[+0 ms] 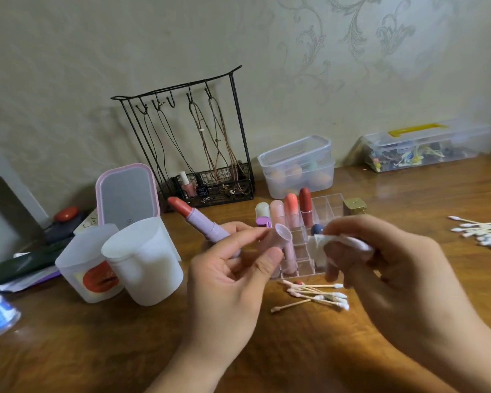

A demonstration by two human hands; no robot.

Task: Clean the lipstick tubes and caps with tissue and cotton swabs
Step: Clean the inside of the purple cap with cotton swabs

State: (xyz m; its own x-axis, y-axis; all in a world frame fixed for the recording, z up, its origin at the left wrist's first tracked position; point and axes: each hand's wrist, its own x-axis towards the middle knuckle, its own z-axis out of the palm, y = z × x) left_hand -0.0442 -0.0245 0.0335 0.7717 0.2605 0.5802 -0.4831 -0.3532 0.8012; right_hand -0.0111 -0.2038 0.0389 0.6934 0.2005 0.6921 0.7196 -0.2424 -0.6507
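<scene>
Two hands hold a lipstick, its cap and a tissue above a wooden table (97, 350).

Left hand (230, 282), palm up, grips the open lilac lipstick (199, 219) and pinches the cap (281, 236); right hand (391, 268) pinches a crumpled tissue (349, 242) just beside the cap.

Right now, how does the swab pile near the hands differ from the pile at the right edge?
The near swab pile has pink or brown stained tips on several swabs; the right-edge swab pile looks white throughout. The near pile is small and lies just in front of the clear organizer; the right-edge pile is larger and runs out of frame, well clear of the organizer. Both lie loose on the wooden table, with pale stick shafts.
</scene>
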